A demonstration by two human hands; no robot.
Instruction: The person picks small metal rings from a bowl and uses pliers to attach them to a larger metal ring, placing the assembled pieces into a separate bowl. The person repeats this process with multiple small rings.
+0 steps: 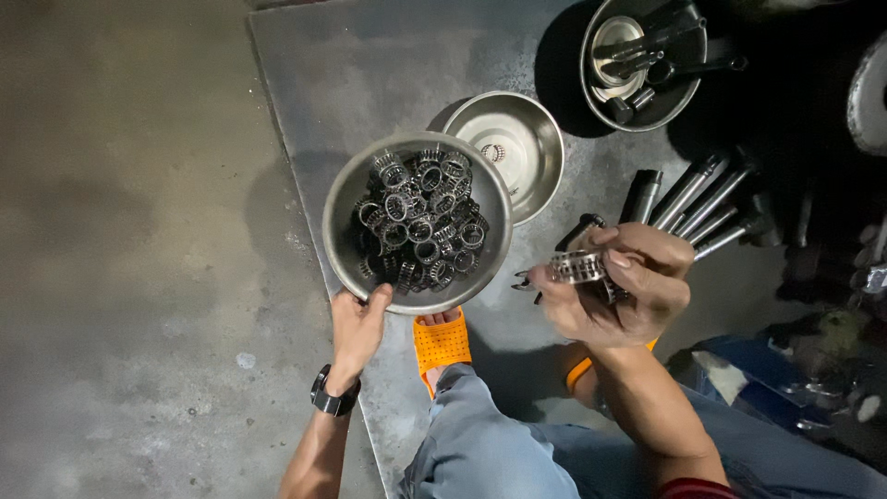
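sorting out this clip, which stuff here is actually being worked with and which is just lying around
In use:
- left hand gripping the rim of the big steel bowl
- ring-shaped bearing cages piled in that bowl
- right hand holding one cage in its fingers

Lying about:
- smaller steel bowl, one cage inside
- metal rods on the sheet
- round tin of dark tools

A bowl (344,242) holding bearing cages (420,220) sits near-centre on the metal sheet (370,65); a second bowl (545,139) lies just behind-right, a tool pan (688,97) farther right, rods (702,203) right.
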